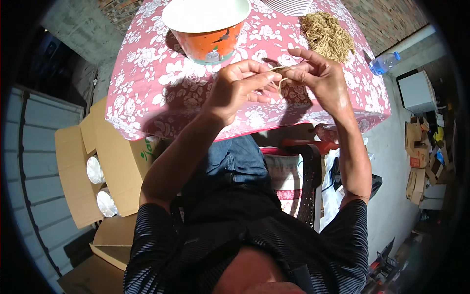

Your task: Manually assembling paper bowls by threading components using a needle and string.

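My left hand and my right hand are raised together over the near edge of a table with a pink flowered cloth. Both pinch one tan rubber band and stretch it between the fingertips. A loose heap of tan rubber bands lies on the cloth just beyond my right hand. An orange paper bucket with a white inside stands on the table beyond my left hand.
A stack of white lids or plates sits at the table's far edge. An open cardboard box with white round lids stands on the floor at my left. A plastic bottle and cardboard scraps lie at the right.
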`<state>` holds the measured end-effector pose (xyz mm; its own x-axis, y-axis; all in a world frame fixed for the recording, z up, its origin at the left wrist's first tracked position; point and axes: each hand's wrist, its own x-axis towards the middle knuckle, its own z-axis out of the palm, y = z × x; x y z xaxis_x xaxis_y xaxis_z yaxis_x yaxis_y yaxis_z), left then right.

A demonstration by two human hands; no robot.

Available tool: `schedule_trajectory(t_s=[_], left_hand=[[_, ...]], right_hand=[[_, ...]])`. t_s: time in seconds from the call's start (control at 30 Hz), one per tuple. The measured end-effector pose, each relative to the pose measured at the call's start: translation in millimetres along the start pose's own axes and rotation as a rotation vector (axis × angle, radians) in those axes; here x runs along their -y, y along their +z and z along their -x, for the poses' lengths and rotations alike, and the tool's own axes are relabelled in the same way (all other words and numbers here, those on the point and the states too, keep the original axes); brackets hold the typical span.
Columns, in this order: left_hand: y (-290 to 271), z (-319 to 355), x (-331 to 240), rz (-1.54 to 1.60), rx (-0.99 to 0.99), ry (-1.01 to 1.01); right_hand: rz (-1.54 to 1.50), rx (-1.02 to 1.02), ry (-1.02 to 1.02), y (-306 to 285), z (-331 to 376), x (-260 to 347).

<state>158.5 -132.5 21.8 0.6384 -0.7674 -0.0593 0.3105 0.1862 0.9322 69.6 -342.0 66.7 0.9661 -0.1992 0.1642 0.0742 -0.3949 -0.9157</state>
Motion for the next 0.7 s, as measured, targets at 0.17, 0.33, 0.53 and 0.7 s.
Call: schedule_trajectory(t_s=[0.17,0.33,0.53,0.7], left_hand=[[-32.7,33.0,-23.8,-0.151,0.119,0.217],[-76.0,119.5,-78.3,-0.133,-0.010,0.271],[-96.1,161.3,-113.5,-0.351,-0.161,0.246],[-53.0,129.6,-97.0,-1.095,0.061,0.126]], right_hand=[[0.397,-0.176,-0.086,-94.8,-49.5,-48.8],[0.762,-0.479,0.091,-211.2,-102.3,-89.9],[1.390,-0.202,-0.007,-250.8,-100.3,-97.4],[0.449,-0.065,-0.253,-46.5,-42.0,28.6]])
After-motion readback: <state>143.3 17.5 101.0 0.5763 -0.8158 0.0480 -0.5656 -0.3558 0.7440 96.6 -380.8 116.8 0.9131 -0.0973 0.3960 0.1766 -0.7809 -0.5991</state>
